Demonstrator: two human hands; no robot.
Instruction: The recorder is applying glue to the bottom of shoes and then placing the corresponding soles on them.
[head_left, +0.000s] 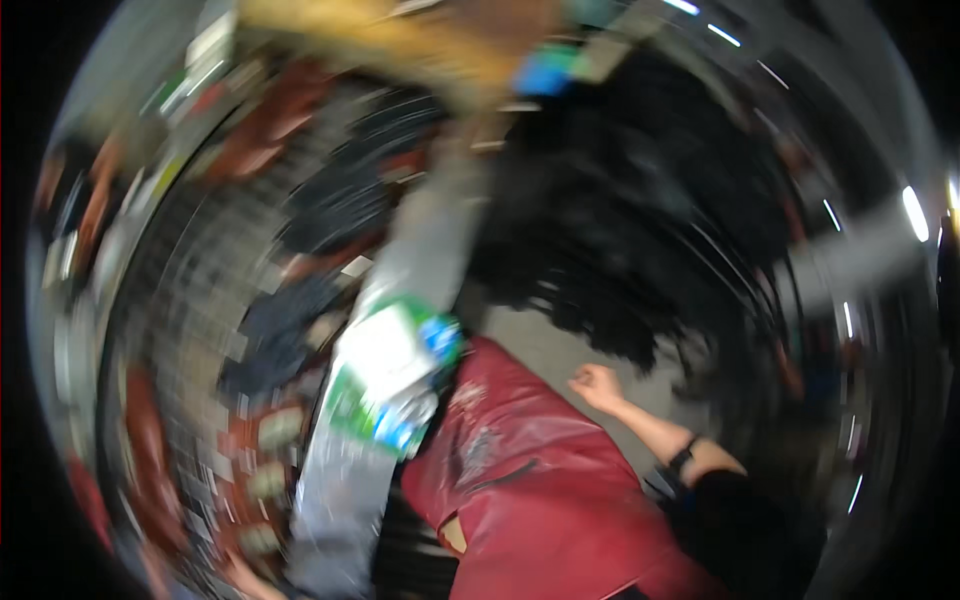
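My right hand (597, 388) is in front of the grey floor, its fingers curled closed and no object visible in it. A dark band circles that forearm below a black sleeve. Red leather-like material (560, 480), perhaps an apron, spreads across the lower middle, scuffed pale near its top. My left hand cannot be made out; a tan patch (454, 535) shows at the red material's left edge. Beside the material, a green and white package (390, 370) with blue parts lies on a grey metal ledge (345, 490). The whole picture is smeared by motion.
Left of the ledge runs a grey mesh-like surface (195, 300) carrying dark pieces (345, 170) and brown pieces (150, 460). A large black heap or hanging mass (620, 190) fills the upper right. Someone's blurred hand (245, 578) shows at lower left; its owner is unclear.
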